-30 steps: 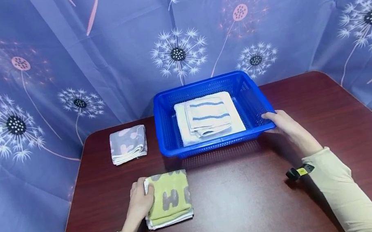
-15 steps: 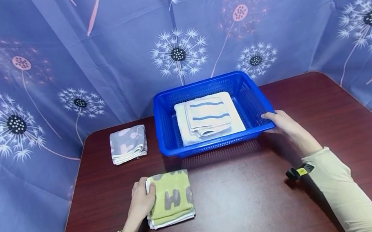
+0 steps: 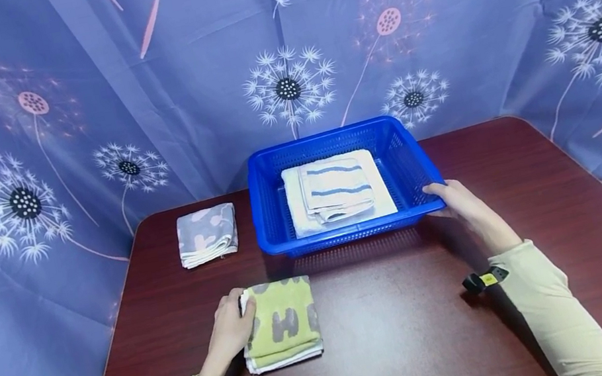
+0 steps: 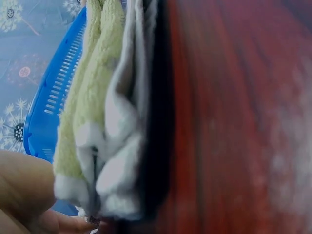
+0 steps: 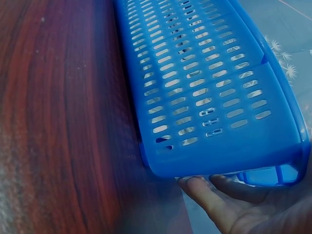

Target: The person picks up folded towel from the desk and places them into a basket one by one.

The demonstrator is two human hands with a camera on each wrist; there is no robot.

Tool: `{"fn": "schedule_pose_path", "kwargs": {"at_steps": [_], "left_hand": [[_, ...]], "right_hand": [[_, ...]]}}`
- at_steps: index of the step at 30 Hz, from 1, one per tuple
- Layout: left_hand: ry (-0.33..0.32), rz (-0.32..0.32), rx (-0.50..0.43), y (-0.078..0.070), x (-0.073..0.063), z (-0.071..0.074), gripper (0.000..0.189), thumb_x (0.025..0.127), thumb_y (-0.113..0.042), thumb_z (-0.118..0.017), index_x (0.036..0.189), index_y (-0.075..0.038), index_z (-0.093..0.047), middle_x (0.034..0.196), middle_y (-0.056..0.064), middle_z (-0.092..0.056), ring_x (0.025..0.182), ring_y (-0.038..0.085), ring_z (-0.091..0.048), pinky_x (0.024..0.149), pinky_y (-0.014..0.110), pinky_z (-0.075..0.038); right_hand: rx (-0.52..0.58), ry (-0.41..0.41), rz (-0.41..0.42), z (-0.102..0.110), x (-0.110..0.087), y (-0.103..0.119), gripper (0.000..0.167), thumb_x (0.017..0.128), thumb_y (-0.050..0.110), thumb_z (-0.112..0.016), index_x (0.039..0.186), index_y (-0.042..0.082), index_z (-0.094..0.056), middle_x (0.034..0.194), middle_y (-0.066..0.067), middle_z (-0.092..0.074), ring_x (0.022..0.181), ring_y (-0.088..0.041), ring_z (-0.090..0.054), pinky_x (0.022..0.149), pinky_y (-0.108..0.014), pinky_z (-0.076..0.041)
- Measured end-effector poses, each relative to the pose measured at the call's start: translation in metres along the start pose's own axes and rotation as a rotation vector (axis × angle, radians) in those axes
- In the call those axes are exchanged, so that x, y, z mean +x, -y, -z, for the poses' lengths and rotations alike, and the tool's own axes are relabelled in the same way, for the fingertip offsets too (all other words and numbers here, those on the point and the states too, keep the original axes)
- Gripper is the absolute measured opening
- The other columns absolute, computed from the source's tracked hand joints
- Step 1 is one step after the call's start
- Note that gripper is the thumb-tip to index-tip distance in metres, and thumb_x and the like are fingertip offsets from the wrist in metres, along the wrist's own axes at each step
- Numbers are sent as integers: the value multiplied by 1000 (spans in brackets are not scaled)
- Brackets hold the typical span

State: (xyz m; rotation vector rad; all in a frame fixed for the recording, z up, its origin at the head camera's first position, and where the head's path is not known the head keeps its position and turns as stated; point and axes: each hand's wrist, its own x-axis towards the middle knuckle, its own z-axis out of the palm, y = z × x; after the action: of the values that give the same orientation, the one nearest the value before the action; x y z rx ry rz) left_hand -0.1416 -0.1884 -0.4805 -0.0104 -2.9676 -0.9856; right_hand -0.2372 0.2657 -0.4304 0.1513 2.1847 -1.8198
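Observation:
In the head view my left hand [image 3: 231, 330] pinches the left edge of a folded yellow-green towel [image 3: 288, 308] with grey letters, thumb on top. Its layered yellow and white folds [image 4: 112, 122] fill the middle of the left wrist view, above a dark shadow. My right hand [image 3: 464, 206] grips the rim of a blue plastic basket [image 3: 345, 231] at its near right corner. From the right wrist view, the fingers [image 5: 207, 197] lie under that corner. Inside the basket, a folded towel with blue stripes [image 3: 339, 185] rests on a larger white towel [image 3: 297, 205].
A folded grey towel with pink shapes [image 3: 207, 233] lies left of the basket on the dark red wooden table [image 3: 399, 332]. A blue curtain with a dandelion print [image 3: 186, 87] hangs close behind the table and along its sides.
The yellow-green towel and my left hand have shifted slightly to the right across the table. My right hand and the basket look unmoved.

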Motion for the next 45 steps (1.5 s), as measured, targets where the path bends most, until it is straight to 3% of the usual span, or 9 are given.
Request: {"fn": "schedule_pose_path", "kwargs": {"at_steps": [8, 17, 28, 37, 41, 45], "left_hand": [[5, -14, -10, -1, 2, -2, 25, 93, -17, -57, 110, 2, -61, 93, 17, -61, 87, 32, -60, 76, 46, -48], [49, -6, -39, -2, 4, -5, 24, 92, -18, -60, 109, -1, -63, 87, 9, -58, 74, 17, -53, 67, 31, -44], [47, 7, -81, -2, 4, -7, 21, 92, -17, -61, 106, -2, -63, 85, 6, -56, 73, 12, -53, 66, 27, -42], [37, -39, -106, -3, 4, -11, 14, 92, -15, -61, 98, -2, -63, 82, 4, -54, 71, 11, -49, 64, 23, -39], [26, -63, -104, -3, 3, -12, 14, 92, -14, -61, 98, -2, -63, 81, 4, -54, 71, 10, -48, 63, 22, -39], [33, -46, -102, -4, 2, -12, 15, 92, -15, -61, 99, -2, -63, 81, 3, -54, 72, 11, -48, 64, 22, -39]], "right_hand": [[11, 1, 4, 0, 0, 1, 65, 102, 28, -37, 146, -17, -15, 142, -41, -33, 80, 4, -62, 78, -17, -54], [-2, 6, -10, 0, 1, -1, 67, 103, 29, -36, 147, -15, -13, 143, -40, -33, 81, 3, -62, 85, -22, -54], [5, 2, -3, 0, 1, -1, 67, 102, 29, -37, 146, -16, -15, 143, -40, -33, 81, 4, -62, 81, -19, -54], [20, -18, 8, -2, 3, -1, 64, 101, 24, -39, 144, -19, -18, 136, -38, -41, 79, 4, -62, 76, -18, -55], [18, -15, 6, -1, 3, -1, 65, 101, 25, -38, 144, -19, -16, 139, -40, -36, 79, 4, -62, 76, -19, -55], [15, -5, -8, 0, 3, -1, 67, 102, 27, -37, 146, -18, -13, 142, -41, -32, 79, 4, -62, 80, -21, -56]]}}
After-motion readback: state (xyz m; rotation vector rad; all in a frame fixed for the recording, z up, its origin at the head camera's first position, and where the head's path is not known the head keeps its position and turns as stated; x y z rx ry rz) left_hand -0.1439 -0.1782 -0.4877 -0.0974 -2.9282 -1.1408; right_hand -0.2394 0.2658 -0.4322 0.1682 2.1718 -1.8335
